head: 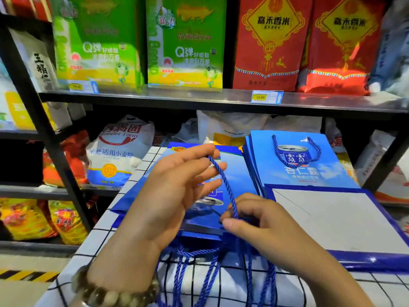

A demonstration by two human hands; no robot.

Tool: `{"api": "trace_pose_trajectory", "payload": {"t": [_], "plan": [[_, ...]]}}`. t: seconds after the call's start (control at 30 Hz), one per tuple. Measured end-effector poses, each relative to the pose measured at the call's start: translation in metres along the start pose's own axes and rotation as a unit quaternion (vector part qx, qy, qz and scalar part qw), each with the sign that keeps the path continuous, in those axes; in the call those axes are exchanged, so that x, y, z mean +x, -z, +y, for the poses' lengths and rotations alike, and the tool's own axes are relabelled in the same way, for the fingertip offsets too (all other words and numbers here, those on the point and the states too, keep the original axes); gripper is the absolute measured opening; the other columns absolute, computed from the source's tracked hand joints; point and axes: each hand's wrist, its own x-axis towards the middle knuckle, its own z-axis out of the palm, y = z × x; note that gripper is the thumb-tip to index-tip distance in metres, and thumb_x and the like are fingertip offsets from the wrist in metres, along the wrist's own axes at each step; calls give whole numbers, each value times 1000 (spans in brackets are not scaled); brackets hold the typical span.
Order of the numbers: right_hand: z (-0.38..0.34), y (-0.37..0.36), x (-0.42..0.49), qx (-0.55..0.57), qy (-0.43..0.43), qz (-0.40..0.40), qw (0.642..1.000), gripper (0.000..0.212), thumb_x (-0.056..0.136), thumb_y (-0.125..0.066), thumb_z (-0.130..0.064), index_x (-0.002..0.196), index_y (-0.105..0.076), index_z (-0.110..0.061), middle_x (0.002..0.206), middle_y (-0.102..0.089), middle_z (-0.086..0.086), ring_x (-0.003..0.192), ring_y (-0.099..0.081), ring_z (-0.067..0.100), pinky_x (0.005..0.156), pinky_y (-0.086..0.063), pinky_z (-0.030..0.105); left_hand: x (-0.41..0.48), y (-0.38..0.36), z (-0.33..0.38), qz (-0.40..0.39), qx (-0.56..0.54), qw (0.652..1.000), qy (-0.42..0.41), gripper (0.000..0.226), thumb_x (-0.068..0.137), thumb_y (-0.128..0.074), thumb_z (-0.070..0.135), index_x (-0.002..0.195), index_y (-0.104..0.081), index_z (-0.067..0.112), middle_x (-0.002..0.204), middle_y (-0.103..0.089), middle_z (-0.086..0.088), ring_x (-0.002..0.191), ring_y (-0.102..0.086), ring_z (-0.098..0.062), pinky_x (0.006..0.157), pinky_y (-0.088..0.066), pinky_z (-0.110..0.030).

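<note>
Pinching blue cord [226,187]: curled fingers [194,152] of left hand [174,191], right hand [261,222].

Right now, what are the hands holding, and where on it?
Both hold one blue cord: the left hand pinches its upper end, the right hand pinches it lower down, over the flat blue bag.

Chunky brown-and-cream bead bracelet [115,292] on wrist of left hand [174,189].
</note>
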Motion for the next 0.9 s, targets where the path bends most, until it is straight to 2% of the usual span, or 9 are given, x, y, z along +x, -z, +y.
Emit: {"api": "trace_pose_trajectory", "payload": {"t": [0.1, 0.2, 0.37, 0.57, 0.63, 0.7, 0.8, 0.83, 0.9], "plan": [[-6, 8, 10, 53, -26, 29, 998, 26, 85, -61, -25, 65, -63, -7, 48, -42, -3, 43, -43, 14, 46, -32, 21, 4, 8, 5, 13, 88, 996, -15, 22, 72, -67, 12, 91, -67, 23, 87, -72, 3, 86, -69, -11, 73, -55, -22], [-21, 18, 25, 161, -33, 41, 986, 24, 90, -52, -16, 73, -60, -1, 52, -56, 7, 32, -42, 12, 33, -30, 17, 3, 10, 1, 3, 206, 979, -5, 13, 89, -54, 16, 94, -61, 25, 81, -74, 0, 68, -68, -11, 59, -50, -16], [-27, 18, 45, 244, -36, 60, 967, 22, 93, -48, -12, 73, -58, -7, 49, -58, -1, 33, -49, 11, 33, -38, 17, -1, 8, -10, -38, 285, 958, 25, 5, 84, -61, 16, 85, -66, 13, 72, -71, -6, 52, -60, -8, 44, -39, -9], [-19, 12, 49, 302, -56, 70, 949, 23, 93, -47, -11, 73, -58, -8, 51, -59, -1, 35, -51, 10, 35, -40, 16, 6, 7, -28, -60, 335, 938, 66, 15, 75, -71, 3, 84, -64, 13, 62, -67, -5, 59, -62, -14, 64, -48, -21], [-14, 12, 48, 311, -72, 86, 944, 21, 93, -47, -10, 76, -59, -7, 55, -60, 2, 35, -52, 9, 35, -41, 16, 6, 8, -32, -46, 347, 935, 59, 17, 75, -70, 1, 74, -62, 16, 56, -65, -3, 53, -59, -12, 59, -47, -19], [-5, 13, 47, 265, -82, 123, 953, 6, 91, -53, -11, 90, -58, -10, 67, -62, 3, 39, -55, 10, 37, -43, 18, 5, 8, -33, -26, 327, 943, 55, 15, 75, -70, 0, 72, -60, 12, 59, -67, -9, 48, -57, -12, 53, -48, -17], [16, 16, 37, 34, -8, 245, 969, 31, 83, -65, -17, 105, -49, -32, 88, -55, -10, 64, -58, 7, 56, -47, 20, 4, 8, -35, -3, 307, 951, 43, 19, 76, -70, 2, 80, -54, 11, 59, -66, -13, 40, -54, -12, 42, -41, -14], [19, 16, 32, -30, 49, 245, 968, 32, 82, -66, -20, 104, -49, -37, 98, -52, -14, 78, -57, 1, 68, -46, 17, 3, 8, -35, -2, 292, 956, 41, 22, 77, -69, 2, 82, -50, 13, 57, -65, -13, 39, -53, -11, 40, -38, -13], [19, 12, 23, -64, 128, 154, 978, 27, 81, -60, -27, 104, -56, -41, 115, -51, -20, 104, -49, -8, 89, -38, 10, 2, 9, -37, -19, 275, 961, 30, 24, 80, -66, 2, 87, -48, 18, 56, -65, -7, 43, -56, -12, 45, -41, -14]]}}
